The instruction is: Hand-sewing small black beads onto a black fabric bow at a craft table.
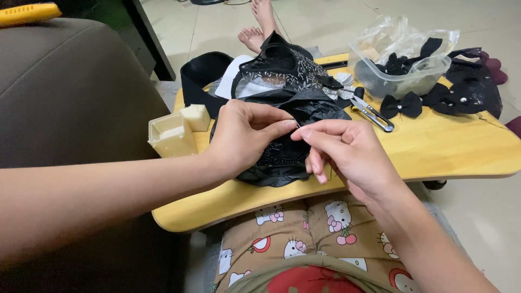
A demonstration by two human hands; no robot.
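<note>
A thin metal sewing needle (pixel 297 124) is pinched between the closed fingers of the left hand (pixel 241 135) and the right hand (pixel 347 149), just above the crumpled black lace fabric (pixel 282 130) heaped mid-way on the yellow wooden counter (pixel 461 146). This looks like a stitching or threading step, and the next move likely calls for a steady, fine pull. Small steel snips (pixel 372 113), black bows (pixel 401 104) and a clear plastic tub (pixel 401 70) crowd the right; open room lies along the near edge.

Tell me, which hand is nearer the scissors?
Right. The right hand sits just below the scissors; the left hand is farther off, across the black fabric.
</note>
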